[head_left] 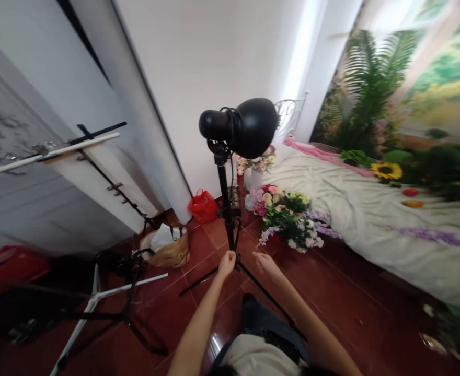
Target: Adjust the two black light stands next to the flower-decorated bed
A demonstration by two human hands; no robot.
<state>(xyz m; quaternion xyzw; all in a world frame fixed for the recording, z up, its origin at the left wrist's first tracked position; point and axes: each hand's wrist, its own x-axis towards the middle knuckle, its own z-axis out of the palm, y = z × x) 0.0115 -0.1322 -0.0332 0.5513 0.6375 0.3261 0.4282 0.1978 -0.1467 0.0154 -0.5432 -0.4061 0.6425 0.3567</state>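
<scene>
Left hand (227, 265): fingers curled at the lower pole (230, 237), arm reaching far from the near edge. Right hand (269, 265): fingers bent, just right of the pole, apart from it. Foreshortened view; cannot tell whether either hand is clamped on anything. Black lamp stand (223, 183): upright mid-scene, splayed legs (267, 293) on red floor (324, 282). Judged: pole stiff, likely smooth; the bulky lamp head (255, 128) probably makes it top-heavy. Best hold: pole, one hand low, one higher. Farther right: flowers (271, 198), then bed (357, 203).
</scene>
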